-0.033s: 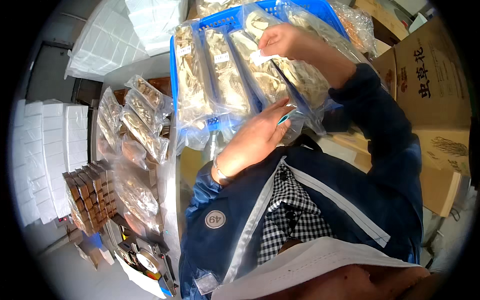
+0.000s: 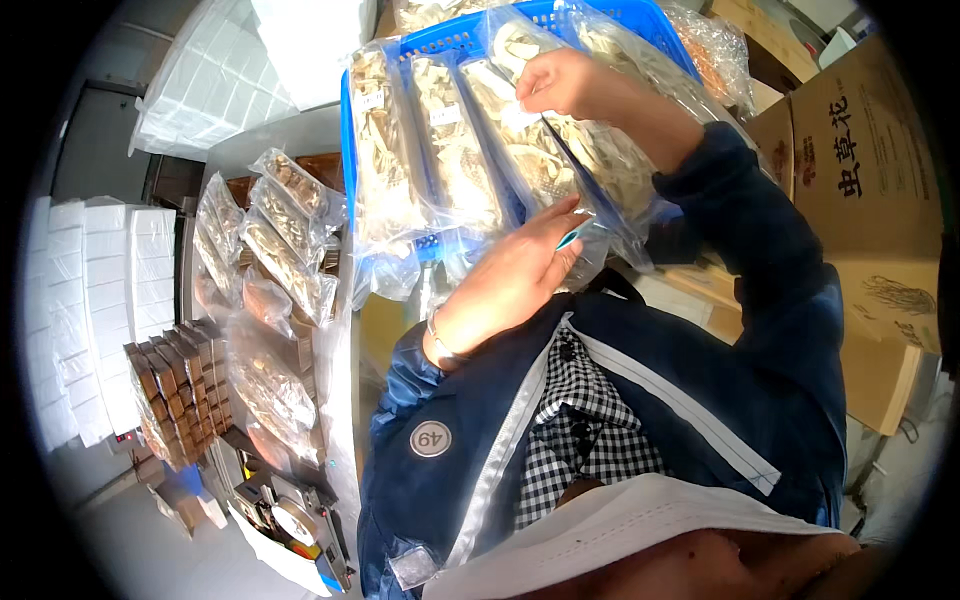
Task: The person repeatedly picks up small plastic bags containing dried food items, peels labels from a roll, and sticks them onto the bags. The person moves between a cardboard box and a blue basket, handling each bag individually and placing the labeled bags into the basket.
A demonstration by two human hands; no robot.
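Storeroom, with stacked white boxes (image 2: 85, 300) at far left; to their right lie loose clear bags (image 2: 290, 262) of pale dried pieces. At centre, a blue crate (image 2: 346, 140) holds similar bags; the 2 leftmost bags (image 2: 385, 165) bear white labels (image 2: 445, 116). The left hand (image 2: 508, 272) lies over the lower end of the 3rd bag (image 2: 538, 165); whether its grip closes on the film cannot be told. The right hand (image 2: 565, 85) has its grip pinched on a white slip (image 2: 516, 120), over the upper part of that bag. For neat work, the film is best held taut below while the slip is laid flat, straight and uncreased. At right, a brown carton (image 2: 870, 180)
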